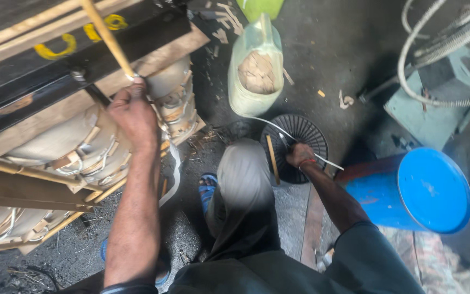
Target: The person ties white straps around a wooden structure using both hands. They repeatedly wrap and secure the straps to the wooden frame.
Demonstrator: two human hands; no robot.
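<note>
The left hand (133, 111) was closed around a long pale wooden stick (107, 38), pressed against the tape-wrapped grey winding coils (93, 147) set in a wooden frame (28, 190). The right hand (300, 155) was curled shut, gripping what seemed a thin white strip or wire (278, 130) above a round black slotted grille (300, 141) on the floor, just beside a blue plastic drum (420, 190). The stick could have slipped off the rounded coil and torn its wrapping, since the grip sat so near the tip.

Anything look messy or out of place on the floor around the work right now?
Yes: wood chips and splinters lie scattered on the dark floor beside the pale bag of wooden pieces, and more debris sits below the taped coils. Nothing looks spilled wet.
</note>
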